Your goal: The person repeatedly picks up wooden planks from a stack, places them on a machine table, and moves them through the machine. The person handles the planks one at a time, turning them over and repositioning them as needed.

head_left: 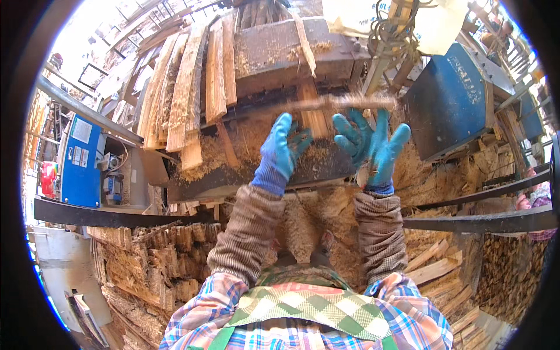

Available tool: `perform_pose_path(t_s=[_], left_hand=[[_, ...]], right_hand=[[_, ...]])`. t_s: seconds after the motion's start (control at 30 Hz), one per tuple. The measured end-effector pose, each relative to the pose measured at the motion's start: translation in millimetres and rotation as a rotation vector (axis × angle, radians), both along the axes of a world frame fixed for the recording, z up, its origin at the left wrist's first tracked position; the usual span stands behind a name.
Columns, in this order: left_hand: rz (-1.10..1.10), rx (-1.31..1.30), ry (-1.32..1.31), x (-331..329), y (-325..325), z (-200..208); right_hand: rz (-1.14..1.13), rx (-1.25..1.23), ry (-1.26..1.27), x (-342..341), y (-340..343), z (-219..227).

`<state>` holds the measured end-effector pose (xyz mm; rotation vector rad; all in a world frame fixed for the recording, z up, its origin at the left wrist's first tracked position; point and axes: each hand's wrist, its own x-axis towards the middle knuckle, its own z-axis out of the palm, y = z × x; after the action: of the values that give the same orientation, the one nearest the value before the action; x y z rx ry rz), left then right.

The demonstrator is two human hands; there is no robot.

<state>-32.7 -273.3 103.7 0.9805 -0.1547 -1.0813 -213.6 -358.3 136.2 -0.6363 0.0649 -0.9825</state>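
My left hand (pixel 282 147), in a blue coated glove, is held over the sawdust-strewn machine bed (pixel 224 182). Its fingers are apart, with nothing between them. Off to the right, my right hand (pixel 378 143) wears a matching glove and spreads its fingers wide, holding nothing. Just beyond both hands a thin wooden strip (pixel 344 105) lies crosswise, smeared by motion; I cannot tell whether the fingertips touch it. Under that strip, between the hands, a flat board (pixel 313 111) points toward me from the dark machine housing (pixel 274 52).
Long rough boards (pixel 189 87) lie side by side at the left of the housing. A blue cabinet (pixel 449 99) stands at right, and a blue electrical box (pixel 81 160) at left. Dark metal rails (pixel 484 221) curve past both sides of me. Stacked wood offcuts (pixel 154 256) fill the lower left.
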Motion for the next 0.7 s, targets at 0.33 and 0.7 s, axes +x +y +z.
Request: perform_pose_path(t_s=[0.33, 0.7], left_hand=[[0.473, 0.625, -1.696, 69, 63, -73], [0.037, 0.897, -1.312, 111, 185, -75]], right_hand=[[-0.754, -1.539, 1.189, 5, -27, -20], [-0.066, -1.489, 1.822, -35, 31, -59]])
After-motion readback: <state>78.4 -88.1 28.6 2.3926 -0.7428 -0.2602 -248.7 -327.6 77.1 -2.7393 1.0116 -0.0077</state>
